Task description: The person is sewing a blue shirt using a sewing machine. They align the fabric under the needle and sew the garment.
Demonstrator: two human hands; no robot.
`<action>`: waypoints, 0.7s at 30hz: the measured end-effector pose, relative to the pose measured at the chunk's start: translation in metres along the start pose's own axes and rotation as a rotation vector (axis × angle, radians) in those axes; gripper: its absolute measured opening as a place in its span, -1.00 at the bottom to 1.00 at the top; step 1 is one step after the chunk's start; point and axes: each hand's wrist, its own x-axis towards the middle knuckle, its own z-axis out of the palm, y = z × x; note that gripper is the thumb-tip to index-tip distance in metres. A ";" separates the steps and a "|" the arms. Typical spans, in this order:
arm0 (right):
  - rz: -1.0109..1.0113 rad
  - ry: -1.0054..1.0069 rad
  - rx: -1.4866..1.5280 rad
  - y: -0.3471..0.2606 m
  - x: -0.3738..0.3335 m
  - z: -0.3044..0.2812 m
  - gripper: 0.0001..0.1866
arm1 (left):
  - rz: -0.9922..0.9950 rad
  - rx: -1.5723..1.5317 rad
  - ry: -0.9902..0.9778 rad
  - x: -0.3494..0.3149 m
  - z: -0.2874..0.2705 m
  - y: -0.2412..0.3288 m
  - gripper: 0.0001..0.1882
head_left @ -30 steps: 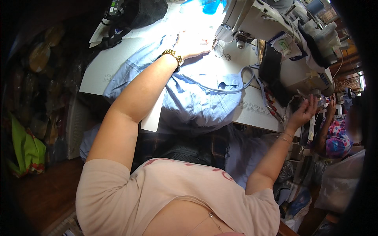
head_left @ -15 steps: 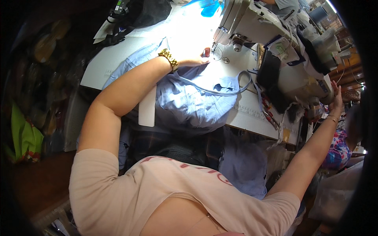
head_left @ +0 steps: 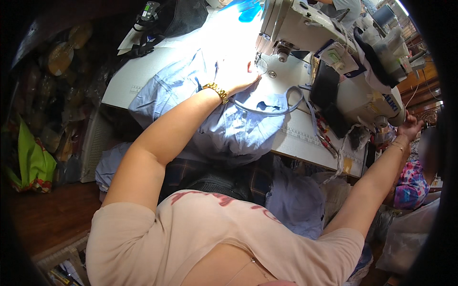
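Observation:
My left hand (head_left: 241,80), with a gold watch at the wrist, is at the needle area of a white sewing machine (head_left: 317,28). Its fingers are closed on a light-blue garment (head_left: 238,136), though glare washes out the fingertips and the cloth there. The garment is bunched over the table's front edge. A narrow blue fabric strip (head_left: 267,113) loops across it to the right. My right hand (head_left: 409,128) reaches far right to the machine's handwheel end, fingers spread and seemingly touching it; part of the hand is hidden behind the machine.
Red-handled scissors or snips (head_left: 328,143) lie on the table at right, near white thread scraps (head_left: 344,157). A black bag (head_left: 183,21) sits at the back left. Blue fabric (head_left: 298,200) hangs below the table. Another person in a colourful garment (head_left: 411,186) is at far right.
My left forearm has swung right, and its hand is slightly lower beside the needle. My right hand has dropped lower along the handwheel end. A white strip beside the left forearm no longer shows.

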 end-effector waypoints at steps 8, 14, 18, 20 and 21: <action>0.431 0.879 -0.113 0.024 0.038 0.108 -0.55 | 0.040 -0.017 0.030 0.004 -0.006 -0.003 -0.69; -0.020 0.883 -0.063 0.047 0.021 0.131 -0.53 | 0.026 -0.148 -0.161 0.000 -0.018 -0.016 -0.73; -0.075 0.980 -0.242 0.051 0.024 0.126 -0.55 | 0.201 -0.416 -0.284 -0.019 -0.017 -0.036 -0.81; -0.066 1.136 -0.536 0.052 0.025 0.132 -0.59 | 0.292 -0.436 -0.243 -0.028 -0.022 -0.043 -0.85; -0.173 1.247 -0.727 0.052 0.015 0.138 -0.62 | 0.341 -0.451 -0.224 -0.030 -0.025 -0.043 -0.86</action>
